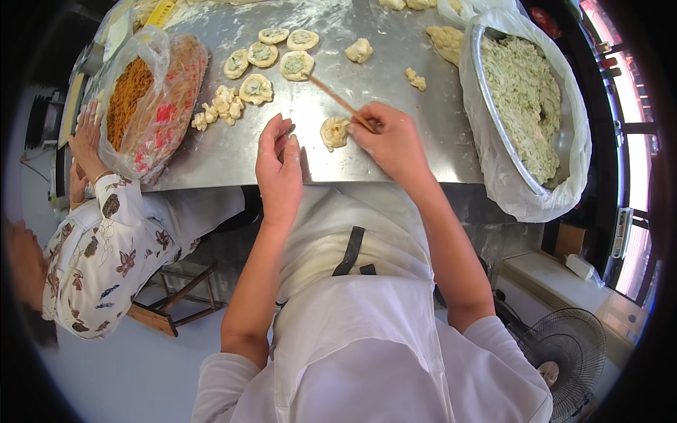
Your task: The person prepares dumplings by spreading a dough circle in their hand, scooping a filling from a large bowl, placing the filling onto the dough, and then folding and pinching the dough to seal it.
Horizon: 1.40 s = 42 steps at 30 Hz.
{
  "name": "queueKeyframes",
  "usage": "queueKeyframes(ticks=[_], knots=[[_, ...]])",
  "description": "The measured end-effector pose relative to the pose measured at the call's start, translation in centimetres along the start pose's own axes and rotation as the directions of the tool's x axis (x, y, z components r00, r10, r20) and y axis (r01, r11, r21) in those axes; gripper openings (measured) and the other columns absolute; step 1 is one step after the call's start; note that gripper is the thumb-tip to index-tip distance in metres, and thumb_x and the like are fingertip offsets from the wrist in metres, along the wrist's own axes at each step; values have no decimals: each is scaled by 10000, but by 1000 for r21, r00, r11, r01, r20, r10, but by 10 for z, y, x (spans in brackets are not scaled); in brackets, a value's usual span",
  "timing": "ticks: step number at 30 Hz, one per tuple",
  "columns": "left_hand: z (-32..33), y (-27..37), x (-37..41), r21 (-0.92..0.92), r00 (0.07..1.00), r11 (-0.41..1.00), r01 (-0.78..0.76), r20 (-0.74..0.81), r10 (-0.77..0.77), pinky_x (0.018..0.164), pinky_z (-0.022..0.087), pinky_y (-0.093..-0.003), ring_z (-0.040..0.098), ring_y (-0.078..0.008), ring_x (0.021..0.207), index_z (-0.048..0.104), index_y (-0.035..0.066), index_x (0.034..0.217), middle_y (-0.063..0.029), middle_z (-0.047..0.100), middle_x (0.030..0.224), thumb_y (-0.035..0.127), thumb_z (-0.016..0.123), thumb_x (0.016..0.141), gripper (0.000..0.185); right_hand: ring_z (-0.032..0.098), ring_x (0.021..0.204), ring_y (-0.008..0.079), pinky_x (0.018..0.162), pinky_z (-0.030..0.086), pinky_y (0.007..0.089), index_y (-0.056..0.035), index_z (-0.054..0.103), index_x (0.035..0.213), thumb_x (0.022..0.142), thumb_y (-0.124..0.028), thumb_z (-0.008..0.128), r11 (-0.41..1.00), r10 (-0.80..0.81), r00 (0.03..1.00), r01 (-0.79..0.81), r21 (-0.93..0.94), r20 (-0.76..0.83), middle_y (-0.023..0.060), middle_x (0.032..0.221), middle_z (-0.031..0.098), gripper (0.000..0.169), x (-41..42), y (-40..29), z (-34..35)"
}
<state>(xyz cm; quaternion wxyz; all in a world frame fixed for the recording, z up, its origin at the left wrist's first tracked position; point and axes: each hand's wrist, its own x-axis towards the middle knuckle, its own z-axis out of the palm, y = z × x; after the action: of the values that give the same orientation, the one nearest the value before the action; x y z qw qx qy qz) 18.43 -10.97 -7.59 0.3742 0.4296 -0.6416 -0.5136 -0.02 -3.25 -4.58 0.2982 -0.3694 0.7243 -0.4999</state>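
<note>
My right hand [389, 135] grips a thin wooden stick [338, 98], its tip reaching the edge of a filled dough round [296, 65]. The fingertips of that hand meet a gathered dough bun [334, 133] on the metal table. To the bun's left, my left hand [280, 164] hovers at the table's near edge, holding nothing, thumb and fingers slightly apart. Beyond it lie several flat dough rounds with pale green filling [263, 54], beside a clump of small dough scraps [227, 104]. One dough lump [359, 51] sits farther back.
A plastic-lined metal basin [478, 79] of greenish filling stands at the right. Orange-brown filling [128, 100] lies in a plastic bag at the left, next to a co-worker's hand [87, 137]. More dough [444, 43] rests near the basin; a fan [563, 359] stands below right.
</note>
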Motion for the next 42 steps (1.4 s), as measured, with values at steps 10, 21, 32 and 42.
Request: queueKeyframes(ticks=[10, 21, 32, 42], knots=[[-13, 13, 5, -23, 999, 1000, 5, 49, -4, 960, 513, -319, 642, -179, 1122, 641, -11, 1259, -108, 675, 1208, 25, 578, 1000, 269, 484, 514, 66, 446, 356, 252, 26, 609, 1049, 861, -66, 700, 955, 260, 927, -288, 68, 269, 73, 760, 662, 228, 16, -8, 12], [71, 47, 57, 528, 673, 418, -740, 591, 444, 1178, 339, -477, 405, -386, 1430, 489, 37, 1477, -173, 450, 1552, 384, 640, 977, 627, 461, 540, 49, 475, 332, 223, -32, 614, 1092, 988, -170, 666, 828, 317, 935, -190, 527, -160, 24, 693, 608, 181, -32, 21, -45], [34, 10, 64, 306, 752, 814, -494, 620, 224, 1209, 302, -463, 403, -393, 1426, 456, -14, 1489, -237, 456, 1516, 236, 491, 1029, 525, 595, 651, 68, 602, 443, 250, 39, 687, 977, 957, -84, 668, 963, 154, 965, -99, 251, -211, 12, 713, 644, 126, -13, 27, -53], [1, 33, 39, 548, 885, 799, -246, 463, -45, 967, 470, -416, 566, -340, 1062, 574, -10, 1252, -181, 592, 1165, 39, 724, 867, 416, 555, 631, 66, 585, 447, 260, 35, 706, 1044, 906, -37, 670, 986, 24, 930, 38, 161, -366, 21, 792, 674, 160, 38, 52, -66]])
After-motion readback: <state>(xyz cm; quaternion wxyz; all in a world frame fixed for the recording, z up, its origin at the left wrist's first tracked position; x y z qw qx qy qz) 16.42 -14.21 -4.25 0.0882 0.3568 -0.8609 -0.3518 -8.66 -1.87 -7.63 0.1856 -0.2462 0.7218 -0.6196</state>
